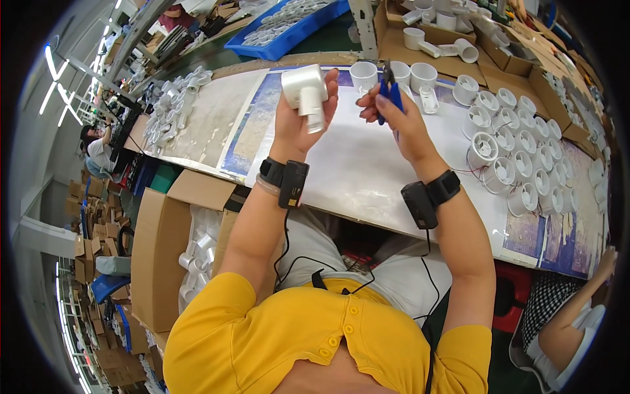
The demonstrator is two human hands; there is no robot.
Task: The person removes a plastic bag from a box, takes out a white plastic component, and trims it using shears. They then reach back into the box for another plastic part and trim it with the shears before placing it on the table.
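In my left hand [289, 128] I hold a white plastic housing [306, 87], a round drum with a short handle stub that points down. My fingers curl round its side and back, above the worktable [354, 171]. My right hand [408, 125] is closed on a pair of pliers [392, 98] with blue handles, the dark jaws pointing up and away from me. The pliers and the housing are apart. Just beyond my right hand stand white cup-shaped housings [364, 77] on the table. Each wrist wears a black strapped device.
Many white round housings [515, 148] with thin wires crowd the table's right side. Small white parts [172, 108] lie at the left. A blue tray [289, 33] of parts stands at the back. An open carton [154, 262] is beside me. Another person's arm [567, 328] shows at lower right.
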